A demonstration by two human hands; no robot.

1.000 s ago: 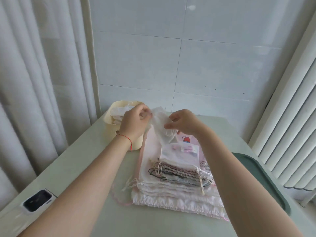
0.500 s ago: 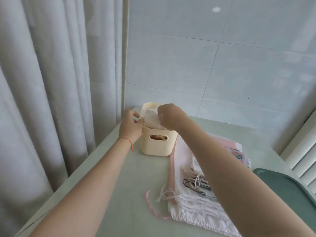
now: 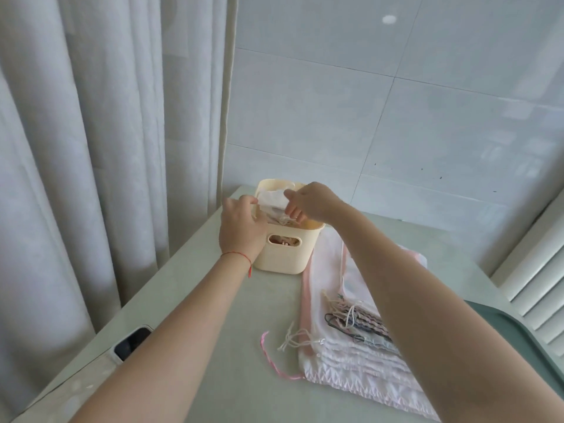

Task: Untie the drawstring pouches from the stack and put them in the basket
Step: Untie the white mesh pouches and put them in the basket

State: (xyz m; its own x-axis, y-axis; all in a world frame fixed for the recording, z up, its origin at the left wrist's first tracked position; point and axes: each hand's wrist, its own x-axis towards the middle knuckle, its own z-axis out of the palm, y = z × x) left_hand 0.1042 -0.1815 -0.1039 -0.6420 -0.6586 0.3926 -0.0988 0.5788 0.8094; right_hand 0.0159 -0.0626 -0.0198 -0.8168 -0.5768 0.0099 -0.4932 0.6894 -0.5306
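A cream plastic basket [image 3: 282, 257] stands at the table's far left corner, with pale pouches inside. My right hand [image 3: 308, 201] pinches a white drawstring pouch [image 3: 273, 199] over the basket's opening. My left hand [image 3: 241, 227] is at the basket's left rim and touches the pouch's left edge with its fingers curled. The stack of pink and white drawstring pouches [image 3: 345, 352] lies flat to the right of the basket, partly hidden under my right forearm. Loose cords trail from its left side.
A phone [image 3: 131, 346] lies at the table's left edge. A dark green tray [image 3: 518, 340] sits at the right edge. A curtain hangs close on the left, a tiled wall stands behind the basket, and blinds are at the far right.
Both hands carried the white pouch from above the stack over to the basket at the left. The pouch now sits lower in the basket's opening. The camera turned left.
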